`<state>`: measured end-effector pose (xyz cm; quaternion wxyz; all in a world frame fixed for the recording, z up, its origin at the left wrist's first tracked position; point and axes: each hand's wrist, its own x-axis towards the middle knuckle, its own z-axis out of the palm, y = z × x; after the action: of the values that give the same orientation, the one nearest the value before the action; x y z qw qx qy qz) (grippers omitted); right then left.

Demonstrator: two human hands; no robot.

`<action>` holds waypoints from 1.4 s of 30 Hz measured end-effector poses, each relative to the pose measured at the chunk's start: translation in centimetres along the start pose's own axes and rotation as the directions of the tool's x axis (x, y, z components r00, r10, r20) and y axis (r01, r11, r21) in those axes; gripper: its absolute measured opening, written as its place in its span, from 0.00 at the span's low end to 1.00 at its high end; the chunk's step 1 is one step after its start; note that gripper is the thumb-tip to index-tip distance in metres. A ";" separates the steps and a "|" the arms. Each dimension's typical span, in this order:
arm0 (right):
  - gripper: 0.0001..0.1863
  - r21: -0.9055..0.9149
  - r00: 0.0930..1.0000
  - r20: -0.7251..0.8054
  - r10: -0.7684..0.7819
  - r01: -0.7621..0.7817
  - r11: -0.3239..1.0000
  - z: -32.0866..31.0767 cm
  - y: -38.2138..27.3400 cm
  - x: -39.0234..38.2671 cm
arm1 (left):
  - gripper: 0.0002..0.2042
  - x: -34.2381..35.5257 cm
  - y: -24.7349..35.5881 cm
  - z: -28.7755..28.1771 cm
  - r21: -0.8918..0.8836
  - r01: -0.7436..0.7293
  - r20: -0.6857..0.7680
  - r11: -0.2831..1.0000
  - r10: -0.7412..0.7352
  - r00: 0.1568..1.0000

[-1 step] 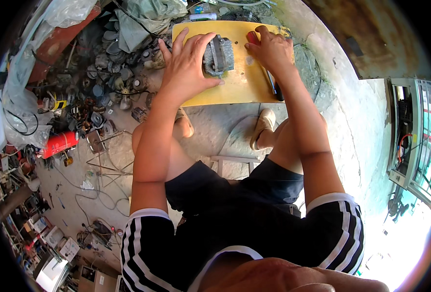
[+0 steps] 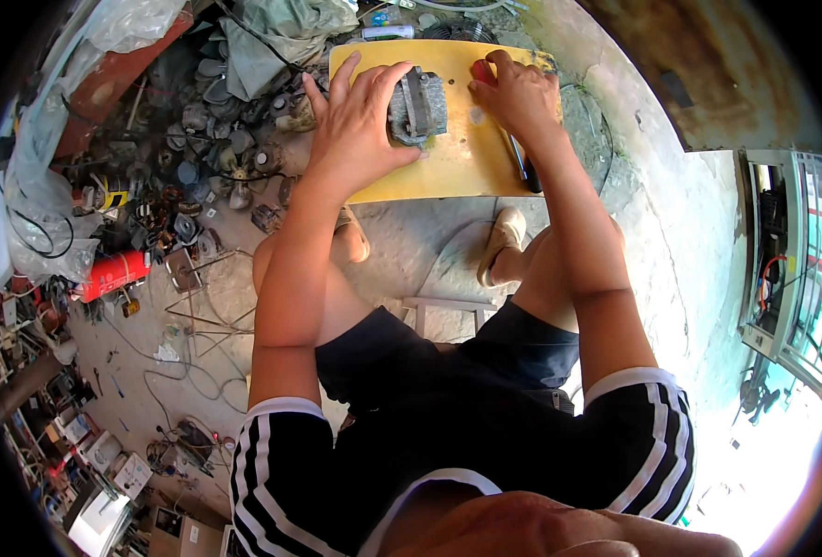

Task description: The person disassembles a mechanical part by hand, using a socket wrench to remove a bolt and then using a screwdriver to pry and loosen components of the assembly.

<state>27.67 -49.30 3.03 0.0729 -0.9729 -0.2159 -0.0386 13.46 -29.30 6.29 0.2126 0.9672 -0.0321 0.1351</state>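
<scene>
On the yellow board in front of me stands a grey, blocky metal part (image 2: 427, 107) with a darker band across it, like a motor core. My left hand (image 2: 360, 125) spans its left side, index finger at the far edge and thumb at the near edge, the other fingers spread. Farther right, my right hand (image 2: 520, 97) is closed, thumb and fingers about a red object (image 2: 482, 72); most of that object is hidden, so its kind does not show. Below the right wrist lies a slim tool with a black handle (image 2: 530, 176), partly covered by the forearm.
The yellow board (image 2: 374, 181) is a low work surface above my feet. Piled metal parts (image 2: 234, 139) crowd its left side, with a red cylinder (image 2: 114, 275) nearer. A small stool (image 2: 448, 304) stands between my legs. Cables (image 2: 188, 371) trail over the floor; a glazed cabinet (image 2: 787, 269) stands right.
</scene>
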 end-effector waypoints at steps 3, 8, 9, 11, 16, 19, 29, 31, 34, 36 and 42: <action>0.25 0.213 0.999 0.029 0.045 -0.050 0.976 -0.8 -0.2 0.1 | 0.49 0.1 -0.2 0.3 0.000 -0.010 -0.018 1.000 0.010 1.000; 0.22 0.844 0.984 0.147 0.096 -0.176 0.507 -3.2 1.6 0.7 | 0.51 0.3 -0.6 0.5 0.023 -0.021 -0.030 1.000 0.021 0.999; 0.18 0.893 0.994 0.070 0.081 -0.099 0.440 -2.4 2.6 1.4 | 0.51 0.3 -0.6 0.5 0.026 -0.027 -0.025 0.999 0.028 0.999; 0.16 0.937 0.995 0.053 0.084 -0.079 0.340 -2.6 3.4 1.7 | 0.50 0.4 -0.6 0.5 0.027 -0.030 -0.021 0.999 0.030 0.999; 0.14 0.951 0.979 0.135 0.153 -0.171 0.257 -3.3 4.0 1.8 | 0.50 0.6 -1.1 0.9 0.005 -0.050 -0.035 0.999 0.050 0.998; 0.14 0.977 0.955 0.182 0.234 -0.202 0.066 -3.8 3.5 1.6 | 0.50 0.7 -1.4 0.9 -0.017 -0.062 -0.034 0.998 0.061 0.998; 0.17 0.947 0.948 0.286 0.139 -0.258 -0.190 -3.4 3.7 1.5 | 0.39 0.1 -3.5 -0.7 -0.236 0.129 0.134 0.963 -0.099 0.986; 0.17 0.941 0.933 0.302 0.193 -0.260 -0.217 -3.8 2.8 1.2 | 0.34 1.0 -4.4 -0.8 -0.251 0.115 0.079 0.961 -0.098 0.992; 0.17 0.937 0.941 0.296 0.167 -0.252 -0.241 -3.1 2.9 1.3 | 0.33 2.6 -4.8 -0.8 -0.392 0.314 0.225 0.865 -0.240 0.944; 0.16 0.933 0.932 0.300 0.205 -0.242 -0.266 -3.0 2.7 1.2 | 0.34 2.9 -4.4 -0.6 -0.401 0.342 0.235 0.850 -0.265 0.935; 0.15 0.933 0.901 0.303 0.312 -0.213 -0.289 -1.9 3.9 1.4 | 0.33 3.2 -3.3 0.8 -0.470 0.181 0.142 0.864 -0.128 0.982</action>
<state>30.55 -52.51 4.60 0.8099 -0.5693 0.0586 0.1287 17.09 -26.64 5.13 0.4543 0.8892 0.0019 0.0540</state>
